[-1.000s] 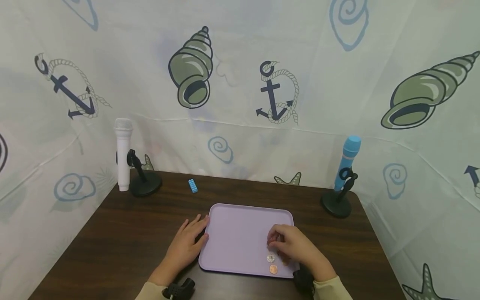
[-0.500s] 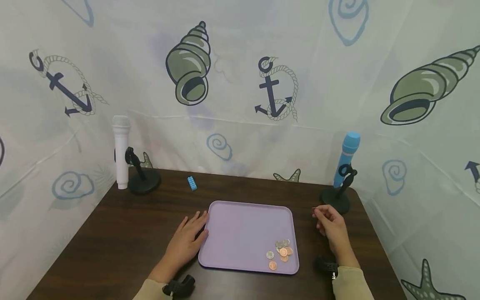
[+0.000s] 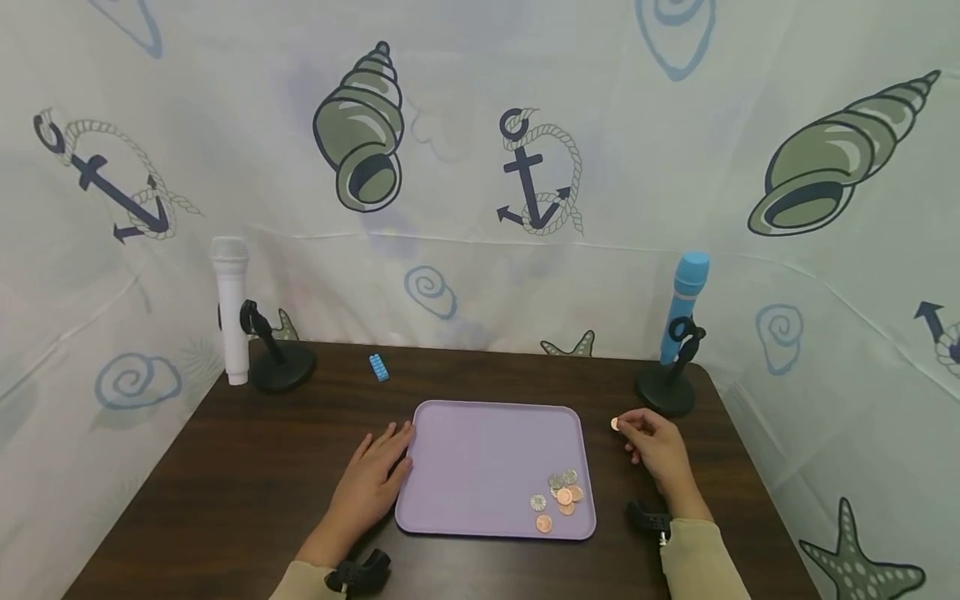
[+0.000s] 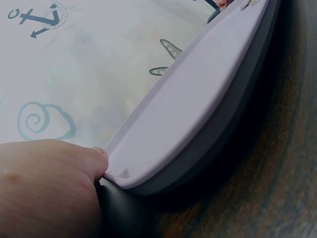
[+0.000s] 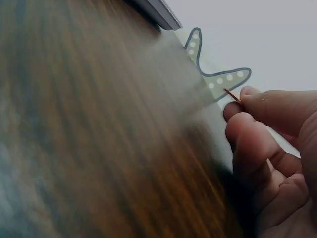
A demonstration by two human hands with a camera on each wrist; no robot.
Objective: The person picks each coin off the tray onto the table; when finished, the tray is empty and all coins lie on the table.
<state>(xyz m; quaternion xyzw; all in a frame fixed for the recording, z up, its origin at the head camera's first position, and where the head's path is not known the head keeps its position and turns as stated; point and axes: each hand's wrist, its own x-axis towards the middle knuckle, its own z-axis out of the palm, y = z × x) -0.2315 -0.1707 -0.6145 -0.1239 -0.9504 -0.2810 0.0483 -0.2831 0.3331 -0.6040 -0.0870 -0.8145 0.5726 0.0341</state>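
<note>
My right hand pinches a copper coin between thumb and fingertips, to the right of the tray. In the right wrist view the coin shows edge-on as a thin line above the wood. My left hand lies with spread fingers at the left edge of the lilac tray; in the left wrist view its thumb touches the tray's rim. Several silver and copper coins lie in the tray's lower right corner, some overlapping. A silver coin and a copper coin sit apart from that cluster.
A white microphone stands by a black stand at the back left. At the back right, a blue microphone leans in another black stand. A small blue toy brick lies behind the tray on the dark wooden table.
My right hand has left the coins in the tray and moved right, over the table, with a copper coin in its fingertips. The left hand stays at the tray's edge.
</note>
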